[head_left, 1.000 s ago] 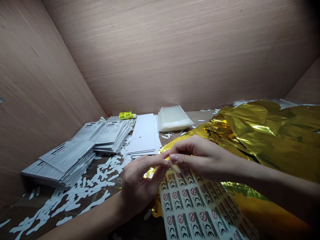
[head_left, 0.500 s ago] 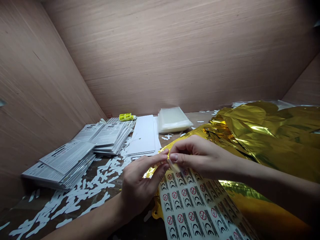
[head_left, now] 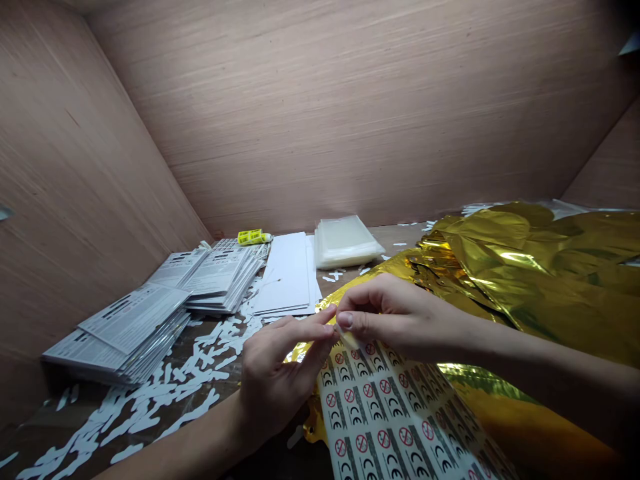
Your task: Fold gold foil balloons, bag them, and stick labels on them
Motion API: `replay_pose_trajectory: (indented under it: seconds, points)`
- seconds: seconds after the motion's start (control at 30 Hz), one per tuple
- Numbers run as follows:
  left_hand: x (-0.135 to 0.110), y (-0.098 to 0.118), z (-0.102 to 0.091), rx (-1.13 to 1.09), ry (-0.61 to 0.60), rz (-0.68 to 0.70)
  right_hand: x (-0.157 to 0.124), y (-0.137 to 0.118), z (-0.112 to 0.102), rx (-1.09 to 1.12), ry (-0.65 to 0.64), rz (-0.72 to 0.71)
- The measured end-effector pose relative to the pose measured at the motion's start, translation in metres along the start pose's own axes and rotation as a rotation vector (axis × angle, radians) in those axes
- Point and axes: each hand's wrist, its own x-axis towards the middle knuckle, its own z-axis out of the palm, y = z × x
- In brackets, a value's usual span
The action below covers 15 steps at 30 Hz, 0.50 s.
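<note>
A sheet of stickers (head_left: 370,417), printed with CE marks and red no-smoking signs, slopes towards me over gold foil. My right hand (head_left: 395,313) has thumb and index finger pinched at the sheet's far edge, where a small pale, lifted strip (head_left: 347,337) shows under the thumb. From the left, the thumb and index finger of my left hand (head_left: 287,353) come together at the same spot, almost touching the right fingertips. Whatever is between the left fingertips is too small to make out. Gold foil balloons (head_left: 550,267) lie beneath and to the right of the sheet.
Packs of printed cards in clear bags (head_left: 135,320) are stacked at left. White paper strips (head_left: 165,393) litter the table. Farther back are white cards (head_left: 283,273), a stack of clear bags (head_left: 345,241) and a yellow roll (head_left: 253,237). Wooden panels (head_left: 350,113) enclose the back and sides.
Both hands stay together at the sheet's far edge, with the fingertips shifted very slightly. The camera view has moved a little; nothing else visibly differs.
</note>
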Motion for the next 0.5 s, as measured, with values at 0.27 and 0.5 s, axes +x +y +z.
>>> replay_pose_trajectory:
  seconds: [0.27,0.5]
  points:
    - [0.0025,0.0003,-0.0014,0.023,-0.01,0.04,-0.0002,0.0006,-0.0004,0.037,-0.016,0.01]
    - [-0.0002,0.0012,-0.0008,0.026,-0.019,-0.014,0.0008,0.0008,-0.0018,0.066,-0.017,-0.011]
